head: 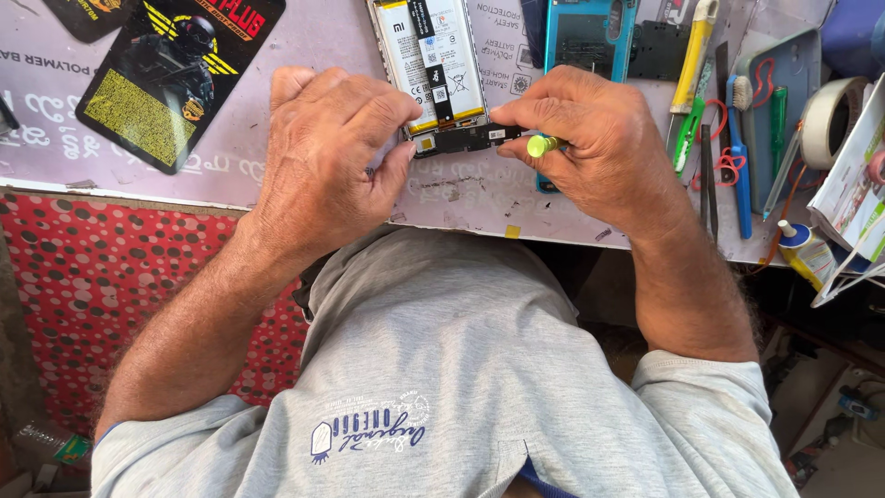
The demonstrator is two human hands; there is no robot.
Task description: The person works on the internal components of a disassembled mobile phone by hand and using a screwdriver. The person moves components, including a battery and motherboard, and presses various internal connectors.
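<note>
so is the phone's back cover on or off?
Off. The phone lies open on the mat, battery and lower board exposed; a teal cover lies beside it.

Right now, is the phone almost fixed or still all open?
Still open. Done: the back cover is off and lies apart, so the battery shows inside the phone. In hand: the left hand steadies the phone's lower end while the right hand works there with a yellow-green-capped tool. Left: the cover is not back on.
</note>
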